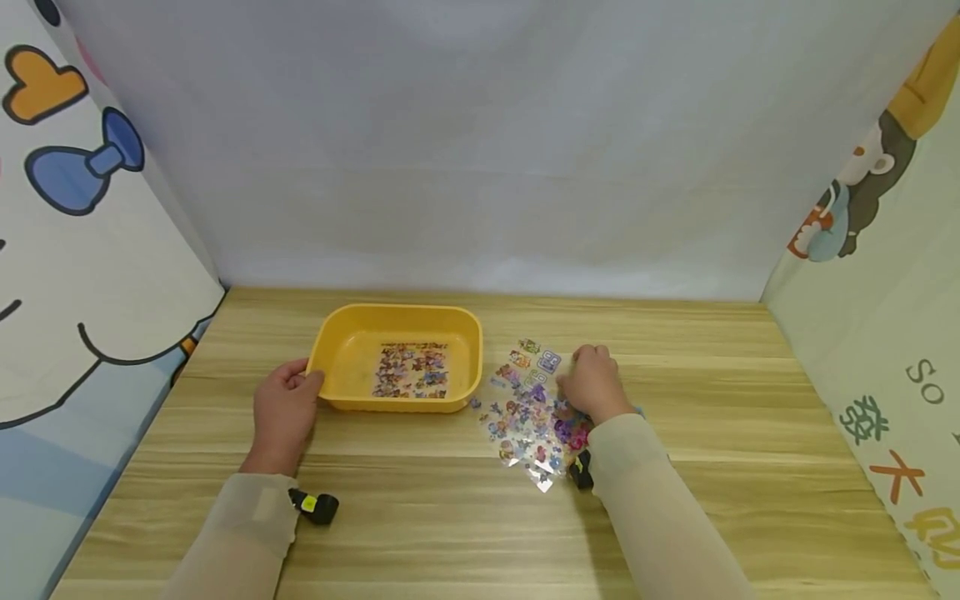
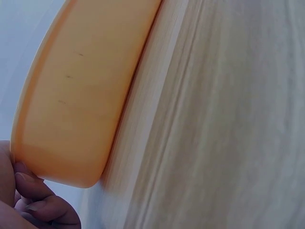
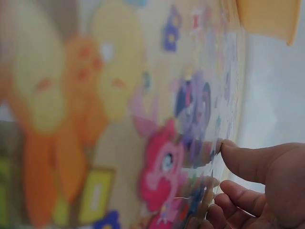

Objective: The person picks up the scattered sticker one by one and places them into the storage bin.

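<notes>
A yellow plastic bin (image 1: 405, 405) stands on the table, with a sheet of small colourful stickers (image 1: 411, 371) lying flat inside it. At the bin's left end my left hand (image 1: 281, 412) pinches the rim; the left wrist view shows its curled fingers (image 2: 50, 207) at the corner. Right of the bin is a clear sheet of cartoon pony stickers (image 1: 525, 417). My right hand (image 1: 595, 383) holds this sheet by its right edge, thumb and fingers meeting there in the right wrist view. Whether more sheets lie underneath cannot be told.
The wood-grain table (image 1: 420, 517) runs back to a pale grey cloth (image 1: 487, 167). Printed cartoon panels stand on the left (image 1: 90, 275) and right (image 1: 870, 333). Black wrist straps (image 1: 318, 507) show at both cuffs.
</notes>
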A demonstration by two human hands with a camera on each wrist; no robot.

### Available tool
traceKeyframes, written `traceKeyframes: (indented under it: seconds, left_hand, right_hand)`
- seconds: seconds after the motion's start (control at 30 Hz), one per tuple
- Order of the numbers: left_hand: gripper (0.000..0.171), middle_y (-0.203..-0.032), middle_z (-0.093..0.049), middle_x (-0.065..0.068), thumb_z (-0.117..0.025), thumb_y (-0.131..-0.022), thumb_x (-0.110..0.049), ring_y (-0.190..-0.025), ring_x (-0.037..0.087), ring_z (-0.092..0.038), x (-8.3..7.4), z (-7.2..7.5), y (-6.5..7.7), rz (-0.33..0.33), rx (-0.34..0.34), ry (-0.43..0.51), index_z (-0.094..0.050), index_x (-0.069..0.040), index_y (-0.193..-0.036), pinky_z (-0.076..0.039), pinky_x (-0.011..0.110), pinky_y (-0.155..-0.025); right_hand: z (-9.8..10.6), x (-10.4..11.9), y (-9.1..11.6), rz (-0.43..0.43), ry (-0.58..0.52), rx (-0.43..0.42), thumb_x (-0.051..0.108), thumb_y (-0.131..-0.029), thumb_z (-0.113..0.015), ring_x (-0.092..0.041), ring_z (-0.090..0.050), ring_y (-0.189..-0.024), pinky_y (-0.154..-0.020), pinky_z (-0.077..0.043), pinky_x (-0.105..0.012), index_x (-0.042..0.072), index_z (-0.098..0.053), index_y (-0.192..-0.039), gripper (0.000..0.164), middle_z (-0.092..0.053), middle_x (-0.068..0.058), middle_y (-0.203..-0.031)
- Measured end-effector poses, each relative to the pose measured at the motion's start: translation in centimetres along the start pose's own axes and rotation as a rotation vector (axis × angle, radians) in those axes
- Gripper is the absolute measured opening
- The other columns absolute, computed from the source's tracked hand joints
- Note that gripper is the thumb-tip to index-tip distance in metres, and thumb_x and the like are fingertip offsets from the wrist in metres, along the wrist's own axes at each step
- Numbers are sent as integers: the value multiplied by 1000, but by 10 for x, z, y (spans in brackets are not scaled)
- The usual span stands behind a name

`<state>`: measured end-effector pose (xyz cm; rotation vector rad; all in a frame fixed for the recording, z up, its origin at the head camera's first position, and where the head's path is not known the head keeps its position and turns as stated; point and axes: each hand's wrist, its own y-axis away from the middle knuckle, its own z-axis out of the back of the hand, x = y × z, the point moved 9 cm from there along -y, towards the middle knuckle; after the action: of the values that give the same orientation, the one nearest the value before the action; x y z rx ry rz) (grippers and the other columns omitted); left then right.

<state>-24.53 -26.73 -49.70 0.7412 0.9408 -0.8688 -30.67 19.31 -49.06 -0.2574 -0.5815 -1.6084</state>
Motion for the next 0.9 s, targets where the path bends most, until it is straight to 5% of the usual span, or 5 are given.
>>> traceKeyframes:
  seconds: [0.9]
  left_hand:
    - [44,-90,-60,5,-61,-99,-27,-74,16,-53,0,-1,-3,-15,-1,-4,-62,-6,-138,-45,23,-60]
  right_hand:
    - [1,-5,0,-36,-137,-26,15,-97,-71,-41,-61,-111,-98,-48,-54,-6,-58,-128,40,-63,-26,-125]
